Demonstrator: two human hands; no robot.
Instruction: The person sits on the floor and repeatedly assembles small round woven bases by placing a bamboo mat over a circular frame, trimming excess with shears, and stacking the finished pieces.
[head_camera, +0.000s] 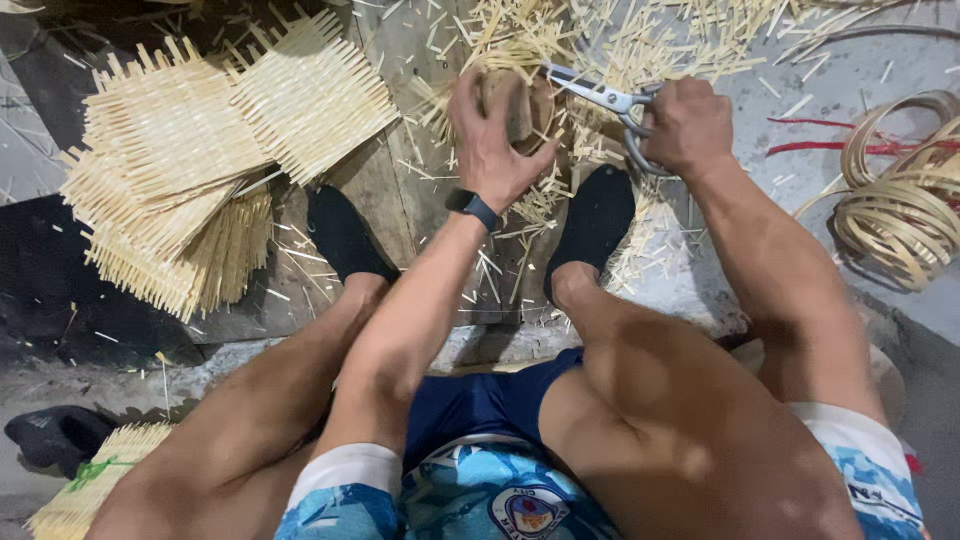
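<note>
While a small brown block-like piece (515, 105) is gripped from above by the left hand (490, 140), closed around it over the wooden boards (385, 190) between the two feet, a pair of metal shears (605, 100) is held in the right hand (685, 125), whose fingers are wrapped tight through the handles. The blades are seen slightly parted, their long axis running leftward and a little upward from the right hand, the tips lying just beside the gripped piece. The piece is thus nearer the left hand, directly left of the shears. Woven bamboo mats (200, 160) are stacked to the left, coiled strips (895, 195) lie at the right, and cut splinters (640, 45) are scattered around.
</note>
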